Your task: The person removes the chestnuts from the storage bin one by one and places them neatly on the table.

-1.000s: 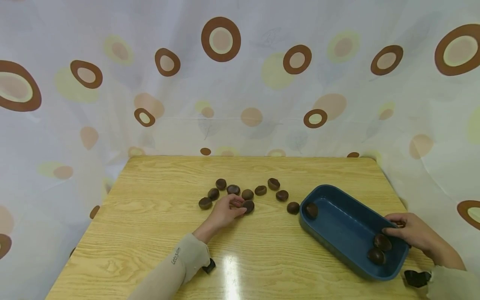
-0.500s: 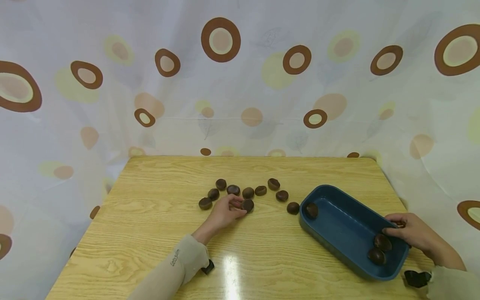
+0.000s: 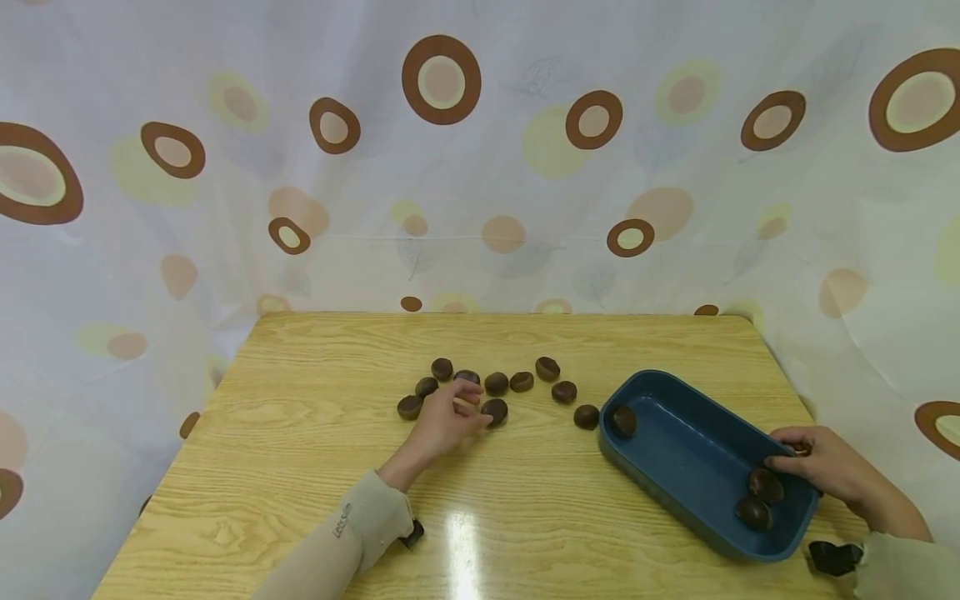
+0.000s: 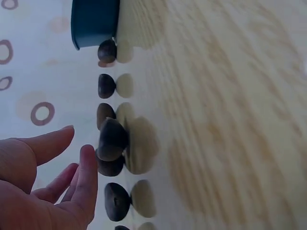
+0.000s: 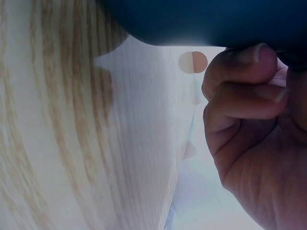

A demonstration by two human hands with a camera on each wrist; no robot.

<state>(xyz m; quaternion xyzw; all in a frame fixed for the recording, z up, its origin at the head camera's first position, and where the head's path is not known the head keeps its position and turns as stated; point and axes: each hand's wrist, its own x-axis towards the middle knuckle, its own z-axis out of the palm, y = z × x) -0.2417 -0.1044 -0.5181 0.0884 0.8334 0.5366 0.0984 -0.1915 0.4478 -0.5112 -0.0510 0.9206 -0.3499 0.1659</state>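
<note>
In the head view my left hand (image 3: 442, 427) hovers over the table with its fingers spread, thumb beside a dark brown chestnut (image 3: 494, 412). The left wrist view shows a gap between thumb and fingers, nothing held there, and the same chestnut (image 4: 113, 140) just beyond the fingertips. At the right, my right hand (image 3: 825, 467) grips the near-right rim of a deep blue rectangular container (image 3: 697, 446), thumb inside the wall. From the right wrist view, the fingers (image 5: 244, 100) are curled under its edge. Three chestnuts lie inside the container, one (image 3: 622, 421) at its far left end.
Several more chestnuts lie in a loose row behind and beside the left hand, including one (image 3: 410, 407) at the left end and one (image 3: 587, 417) against the container. The wooden table (image 3: 315, 475) ends at a patterned cloth (image 3: 510, 183) behind it.
My left hand has let go of the chestnut, its fingers opening and drawing slightly left. The chestnut sits almost where it was. My right hand and the container have stayed put.
</note>
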